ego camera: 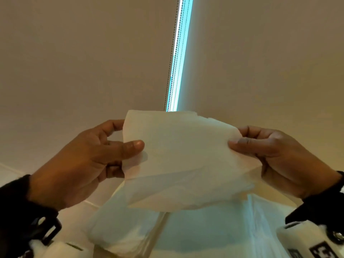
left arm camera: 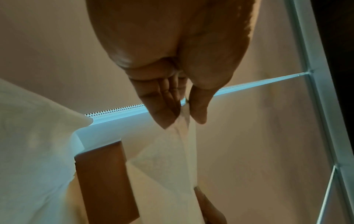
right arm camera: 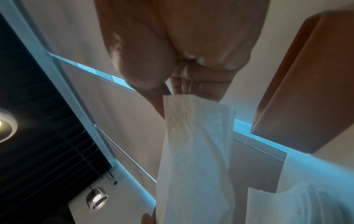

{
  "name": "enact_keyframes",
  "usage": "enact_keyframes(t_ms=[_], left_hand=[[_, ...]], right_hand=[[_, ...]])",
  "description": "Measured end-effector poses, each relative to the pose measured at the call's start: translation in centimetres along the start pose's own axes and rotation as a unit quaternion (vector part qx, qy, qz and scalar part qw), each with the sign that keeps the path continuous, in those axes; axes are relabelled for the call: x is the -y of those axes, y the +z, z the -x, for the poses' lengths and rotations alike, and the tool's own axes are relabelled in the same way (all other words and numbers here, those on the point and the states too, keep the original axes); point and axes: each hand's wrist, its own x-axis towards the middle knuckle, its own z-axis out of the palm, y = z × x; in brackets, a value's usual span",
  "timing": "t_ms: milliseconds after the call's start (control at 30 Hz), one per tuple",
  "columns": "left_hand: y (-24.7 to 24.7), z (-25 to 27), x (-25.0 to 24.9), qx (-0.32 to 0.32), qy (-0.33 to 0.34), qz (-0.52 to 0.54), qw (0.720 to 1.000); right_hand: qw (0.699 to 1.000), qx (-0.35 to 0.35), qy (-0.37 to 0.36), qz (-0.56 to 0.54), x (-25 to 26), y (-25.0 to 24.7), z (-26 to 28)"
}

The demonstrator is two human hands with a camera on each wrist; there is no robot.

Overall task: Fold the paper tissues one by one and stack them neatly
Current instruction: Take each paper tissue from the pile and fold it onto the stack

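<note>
I hold a white paper tissue (ego camera: 182, 155) up in the air between both hands, in front of a beige roller blind. My left hand (ego camera: 128, 146) pinches its left edge, thumb in front and fingers behind. On the opposite edge my right hand (ego camera: 240, 138) pinches the same way. The tissue looks doubled over, with a lower flap hanging beneath. The left wrist view shows the left hand (left arm camera: 184, 112) gripping the tissue (left arm camera: 172, 166) edge-on. Seen from the right wrist, the right hand (right arm camera: 172, 97) holds the tissue (right arm camera: 195, 151) as it hangs away from the fingers.
More white tissues (ego camera: 122, 229) lie or hang below the held one. A brown wooden block-like thing (right arm camera: 306, 83) shows beside the tissues in both wrist views. A bead chain (ego camera: 173, 53) runs down the bright gap between the blinds. Ceiling lamps (right arm camera: 95, 198) glow at the left.
</note>
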Motion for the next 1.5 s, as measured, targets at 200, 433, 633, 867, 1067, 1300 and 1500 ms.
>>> enact_keyframes(t_ms=[200,433,633,867,1067,1300,1500], left_hand=[[-0.5,1.1,-0.8,-0.098,0.081,-0.023,0.992],[-1.0,2.1,-1.6,-0.094,0.077,-0.094,0.988],[0.4,2.7,-1.8,-0.206,0.129,-0.279,0.929],[-0.5,3.9,-3.0,-0.217,0.13,-0.259,0.932],[-0.5,6.6,0.5,-0.224,0.048,-0.302,0.925],[-0.1,7.4,4.7,-0.156,-0.066,-0.511,0.843],[-0.5,7.2,5.8,-0.129,-0.111,-0.595,0.785]], right_hand=[[0.993,0.002,-0.108,-0.04,0.5,1.9,0.0],[0.993,0.086,-0.073,0.043,0.9,1.8,-0.7],[0.98,0.113,-0.09,0.136,2.0,2.1,-2.8],[0.983,0.178,-0.048,-0.016,4.0,5.0,-7.1],[0.974,0.154,0.048,0.159,-2.8,7.6,-12.2],[0.894,0.198,0.112,0.385,-8.7,11.5,-14.8],[0.836,0.193,0.092,0.505,-9.3,12.1,-15.2]])
